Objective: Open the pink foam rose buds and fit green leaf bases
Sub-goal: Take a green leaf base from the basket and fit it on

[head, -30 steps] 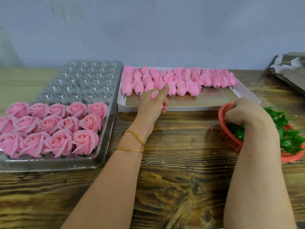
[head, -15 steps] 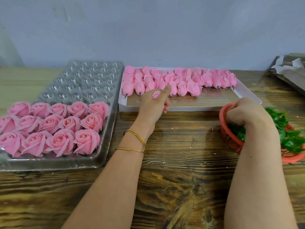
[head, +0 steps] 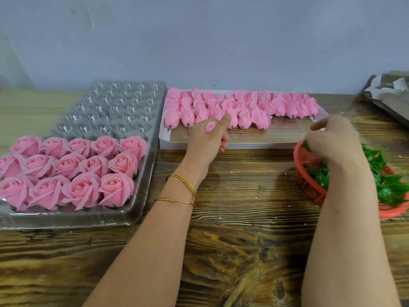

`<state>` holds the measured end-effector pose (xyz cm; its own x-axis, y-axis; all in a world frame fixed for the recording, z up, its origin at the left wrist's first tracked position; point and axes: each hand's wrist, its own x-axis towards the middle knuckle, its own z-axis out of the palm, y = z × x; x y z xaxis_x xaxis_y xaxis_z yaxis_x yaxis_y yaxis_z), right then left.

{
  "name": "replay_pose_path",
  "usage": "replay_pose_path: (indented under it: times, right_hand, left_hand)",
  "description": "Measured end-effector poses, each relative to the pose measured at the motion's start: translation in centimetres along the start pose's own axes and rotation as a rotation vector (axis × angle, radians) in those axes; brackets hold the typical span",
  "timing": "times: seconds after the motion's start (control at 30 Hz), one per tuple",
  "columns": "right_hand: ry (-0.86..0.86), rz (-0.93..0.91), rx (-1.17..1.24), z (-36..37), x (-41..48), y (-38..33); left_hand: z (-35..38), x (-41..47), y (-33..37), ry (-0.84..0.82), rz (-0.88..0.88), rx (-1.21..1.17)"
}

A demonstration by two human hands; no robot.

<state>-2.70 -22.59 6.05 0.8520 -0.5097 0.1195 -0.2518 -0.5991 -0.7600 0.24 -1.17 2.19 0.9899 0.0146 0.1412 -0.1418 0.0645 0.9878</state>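
Standing by the wooden table (head: 243,196), I see the person's left hand (head: 203,142) resting at the near edge of the white box (head: 254,146). Its fingers are curled round one small pink bud (head: 210,126), whose tip peeks out of the fist, and the thumb (head: 225,118) sticks up straight, touching the front row of buds. In the box lie the closed pink foam buds (head: 243,107), packed in rows along the far side with short dark stems pointing toward the person. The right hand (head: 334,140) hovers over the far rim of the red basket (head: 309,187), which holds the green leaf bases (head: 389,187) at the table's right side. Its fingers (head: 318,127) are drawn together and point left. A sliver of green shows just under them, but the hand is blurred and I cannot tell whether they pinch it. To the left sits a clear plastic tray (head: 124,103) with round cups. Its near rows are filled with opened roses (head: 73,169), with bits of green showing beneath some of them. Two gold bangles (head: 183,185) circle the left wrist. Crumpled grey paper (head: 389,91) lies at the far right, against the grey wall.
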Motion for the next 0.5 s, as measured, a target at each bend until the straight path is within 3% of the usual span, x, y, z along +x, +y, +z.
replay_pose_path:
  times: [0.13,0.3,0.5]
  right_hand:
    - [-0.016,-0.070,0.242,0.1,-0.4,-1.2]
    - [-0.304,-0.115,0.674,1.3,-2.2,-3.8]
    - [-0.624,-0.086,0.879,4.2,-3.9,-5.6]
  left_hand:
    - [0.0,0.0,0.0,-0.011,-0.001,-0.004]
    - [0.1,0.0,-0.1,-0.018,-0.009,-0.019]
    - [0.2,0.2,-0.1,-0.009,-0.073,-0.107]
